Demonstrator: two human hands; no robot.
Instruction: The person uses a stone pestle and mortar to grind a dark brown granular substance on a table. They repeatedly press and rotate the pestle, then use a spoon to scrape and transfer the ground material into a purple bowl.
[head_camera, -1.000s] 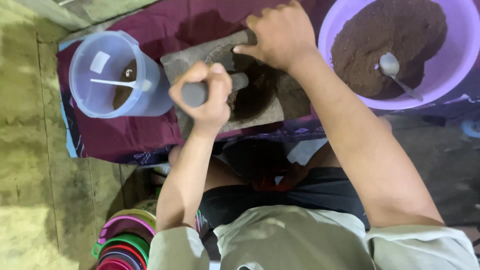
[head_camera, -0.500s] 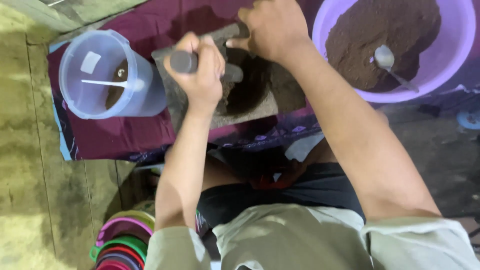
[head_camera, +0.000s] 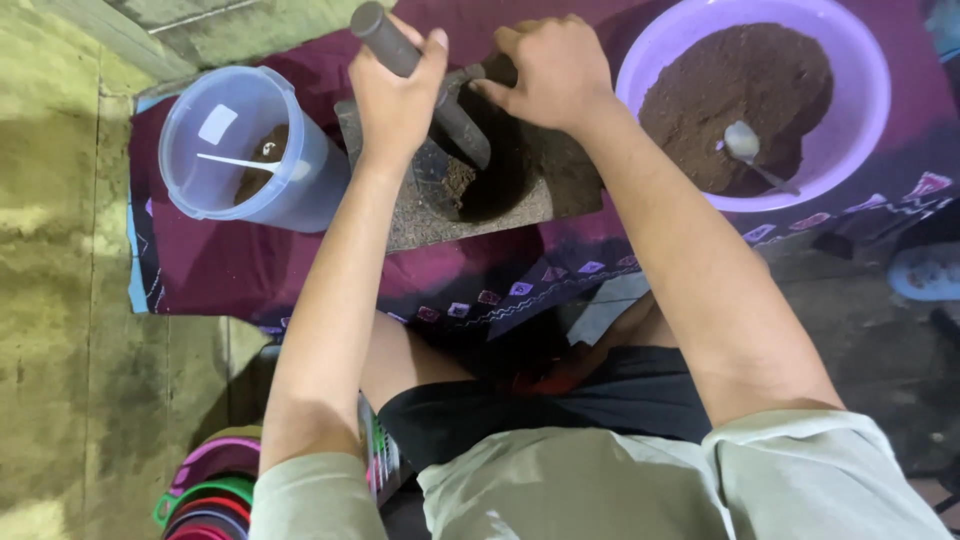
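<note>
Stone mortar (head_camera: 520, 195) at the cloth's (head_camera: 300, 270) far edge holds dark powder; the left hand (head_camera: 395, 95) is clamped on the tilted pestle (head_camera: 420, 75) mid-pounding while the right hand (head_camera: 550, 70) grips the far rim, so the next stroke needs a steady block.

We reach both bare forearms forward from short pale sleeves, elbows bent. Our left hand (head_camera: 395, 95) is closed in a fist, knuckles up and thumb stretched along the top, the wrist straight in line with the forearm. Our right hand (head_camera: 545, 70) sits just beside it, palm down, fingers curled under and pressing downward, the wrist slightly bent inward toward the left.
</note>
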